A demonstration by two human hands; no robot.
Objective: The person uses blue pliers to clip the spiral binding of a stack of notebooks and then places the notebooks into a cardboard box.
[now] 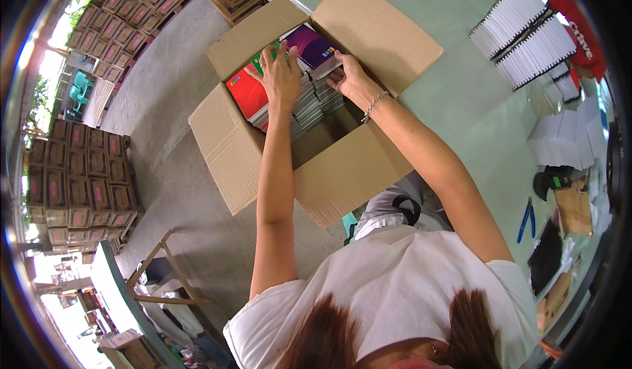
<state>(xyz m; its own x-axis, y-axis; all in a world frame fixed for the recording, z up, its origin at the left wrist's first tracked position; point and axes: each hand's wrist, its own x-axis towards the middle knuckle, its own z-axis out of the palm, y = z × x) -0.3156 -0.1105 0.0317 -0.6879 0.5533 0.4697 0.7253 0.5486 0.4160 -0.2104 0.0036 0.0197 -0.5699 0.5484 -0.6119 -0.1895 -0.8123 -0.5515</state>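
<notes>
An open cardboard box [355, 188] stands in front of me with its flaps folded outward. Stacks of spiral notebooks fill its far part: a red notebook [246, 95] on the left, a green notebook [257, 60] partly hidden behind my fingers, and a purple notebook [315, 45] on the right. My left hand [280, 78] rests over the notebooks between the red and purple covers, fingers spread. At the purple notebook's right edge, my right hand [352, 78] has its thumb by the cover corner and its fingers curled below, gripping that edge.
The box sits beside a pale green table [461, 122]. Black-spiral notebook stacks [510, 17], white paper stacks [566, 135] and blue pliers [526, 221] lie on the right. Piled brown cartons [85, 178] stand on the floor at left, near a wooden frame [172, 263].
</notes>
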